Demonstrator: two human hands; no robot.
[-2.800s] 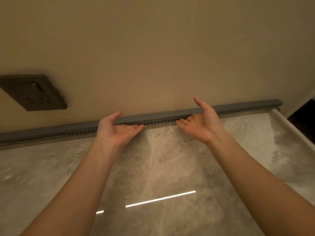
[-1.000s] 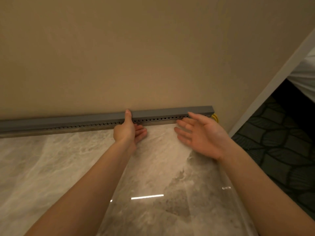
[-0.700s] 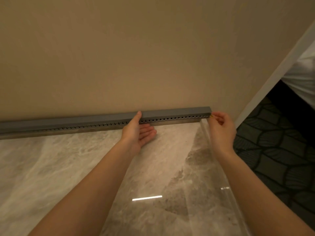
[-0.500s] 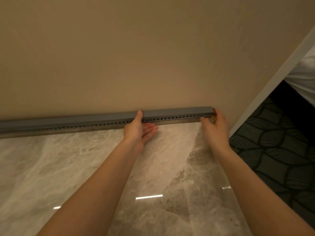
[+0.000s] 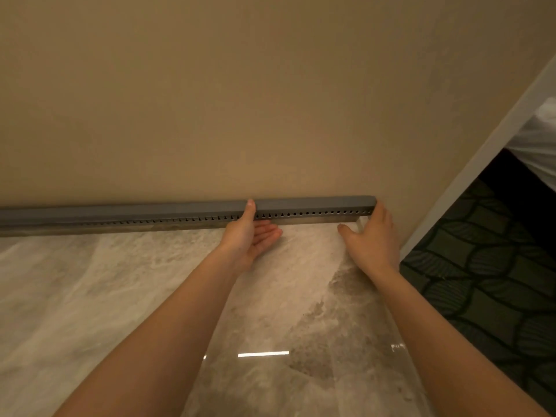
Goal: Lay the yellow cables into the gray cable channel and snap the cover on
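From my remote seat I saw both bare forearms stretched forward and down toward the foot of the beige wall (image 5: 270, 100). The left hand (image 5: 248, 237) was turned on its edge, palm facing right and slightly up. The right hand (image 5: 371, 242) lay back-up, wrist low over the marble floor (image 5: 90, 281).

The gray cable channel (image 5: 316, 203) ran along the joint of wall and floor, from the left edge of view to a point just short of the white door frame (image 5: 469, 173). Its smooth top face was up and its row of small slots faced me. The left hand met it well in from its right end. The right hand sat at that end itself.

The left thumb stood straight on the channel's top face, while the left fingers (image 5: 267, 233) lay flat and relaxed together on the floor just in front of the slots, unclenched. The right fingers (image 5: 383, 215) lay nearly straight and close together against the channel's end, with the thumb spread wide to the left. I could not see them clasping anything. Dark patterned carpet (image 5: 487, 266) lay beyond the door frame
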